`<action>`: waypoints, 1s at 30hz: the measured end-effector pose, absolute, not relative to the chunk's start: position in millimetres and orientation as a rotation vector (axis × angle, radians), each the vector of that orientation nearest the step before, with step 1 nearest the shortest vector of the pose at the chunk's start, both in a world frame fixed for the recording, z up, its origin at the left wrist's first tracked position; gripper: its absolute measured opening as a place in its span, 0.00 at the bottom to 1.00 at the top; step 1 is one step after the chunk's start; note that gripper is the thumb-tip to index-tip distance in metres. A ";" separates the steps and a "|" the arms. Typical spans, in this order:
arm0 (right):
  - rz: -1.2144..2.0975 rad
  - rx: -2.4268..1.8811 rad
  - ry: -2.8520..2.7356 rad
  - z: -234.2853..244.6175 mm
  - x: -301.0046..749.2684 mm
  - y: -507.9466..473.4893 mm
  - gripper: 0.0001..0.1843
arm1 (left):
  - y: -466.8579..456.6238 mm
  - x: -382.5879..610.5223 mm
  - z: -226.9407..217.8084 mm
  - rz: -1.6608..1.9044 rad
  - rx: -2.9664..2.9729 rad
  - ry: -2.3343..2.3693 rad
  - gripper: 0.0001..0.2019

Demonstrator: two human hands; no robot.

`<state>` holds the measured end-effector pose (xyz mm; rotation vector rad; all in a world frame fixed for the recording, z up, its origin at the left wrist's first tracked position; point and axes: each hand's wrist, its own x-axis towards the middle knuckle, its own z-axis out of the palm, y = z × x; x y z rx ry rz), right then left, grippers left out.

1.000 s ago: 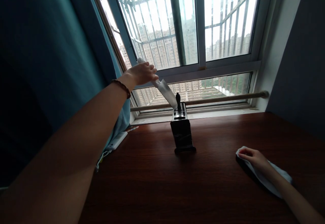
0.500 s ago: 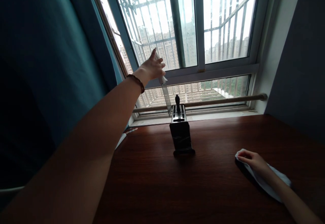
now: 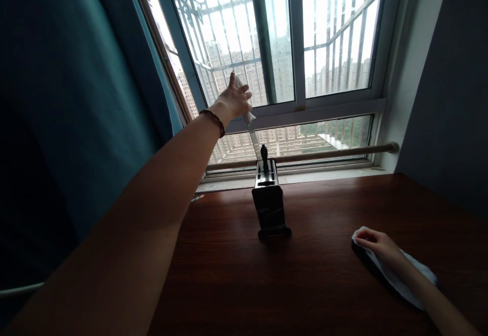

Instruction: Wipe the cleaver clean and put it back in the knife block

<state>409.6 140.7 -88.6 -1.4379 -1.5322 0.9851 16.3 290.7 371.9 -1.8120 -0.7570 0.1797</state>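
My left hand (image 3: 237,99) reaches far forward, its fingers wrapped round the pale handle of a knife (image 3: 254,143). The long blade points down, and its lower end is at the back of the top of a dark knife block (image 3: 269,209); whether the tip is inside a slot I cannot tell. A black handle (image 3: 264,156) sticks up from the block's slotted top. On the right, my right hand (image 3: 384,248) pinches one end of a white cloth (image 3: 417,264), which hangs beneath the hand and wrist just over or on the table.
The block stands on a reddish-brown wooden table (image 3: 316,270). Behind it are a window sill, a horizontal rail (image 3: 335,151) and a barred window (image 3: 337,31). A blue-green curtain (image 3: 95,71) hangs at the left, and a wall rises on the right.
My left hand has moved slightly right with the knife, bringing the blade's end from beside the block to its top. My right hand and the cloth have barely moved.
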 end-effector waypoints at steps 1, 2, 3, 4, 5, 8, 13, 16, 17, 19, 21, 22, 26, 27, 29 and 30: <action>0.986 -1.439 -1.530 -88.1 409.3 140.5 0.17 | 291.0 16.8 371.4 0.180 -1.803 -0.752 0.11; 0.986 -1.440 -1.527 -87.4 408.9 140.4 0.17 | 290.9 17.4 370.8 0.183 -1.790 -0.754 0.10; 0.985 -1.442 -1.525 -86.8 408.5 140.3 0.17 | 290.5 18.0 370.3 0.194 -1.774 -0.759 0.10; 0.984 -1.444 -1.525 -86.4 408.1 140.3 0.17 | 289.7 18.7 369.8 0.211 -1.758 -0.765 0.09; 0.984 -1.447 -1.525 -86.1 407.8 140.4 0.18 | 288.8 19.2 369.5 0.231 -1.744 -0.773 0.08; 0.995 -1.450 -1.519 -86.5 407.0 140.6 0.19 | 285.8 19.7 368.4 0.277 -1.742 -0.780 0.08; 0.977 -1.468 -1.497 -87.2 405.8 139.6 0.18 | 285.4 15.1 364.7 0.240 -1.765 -0.784 0.08; 0.988 -1.458 -1.495 -86.1 405.2 139.0 0.18 | 286.6 10.4 362.0 0.227 -1.769 -0.792 0.09; 0.992 -1.452 -1.494 -85.4 405.0 138.8 0.18 | 286.9 8.9 361.4 0.229 -1.761 -0.795 0.09; 0.996 -1.443 -1.497 -83.5 404.3 138.2 0.18 | 287.8 5.8 360.7 0.228 -1.753 -0.798 0.09; 0.994 -1.445 -1.500 -81.4 403.5 137.2 0.18 | 289.4 2.8 360.5 0.202 -1.777 -0.793 0.11; 0.993 -1.446 -1.498 -80.5 403.1 136.8 0.18 | 290.6 1.3 360.5 0.179 -1.798 -0.791 0.12; 1.002 -1.436 -1.488 -80.1 403.2 136.4 0.18 | 296.2 -3.0 360.3 0.098 -1.858 -0.789 0.14; 1.003 -1.434 -1.487 -80.8 403.7 136.9 0.18 | 297.3 -3.6 360.2 0.094 -1.862 -0.790 0.14; 0.997 -1.438 -1.490 -82.6 405.1 138.1 0.18 | 298.2 -3.9 360.3 0.092 -1.863 -0.793 0.12; 0.993 -1.440 -1.496 -83.5 405.8 138.8 0.18 | 297.9 -3.6 360.5 0.095 -1.859 -0.794 0.11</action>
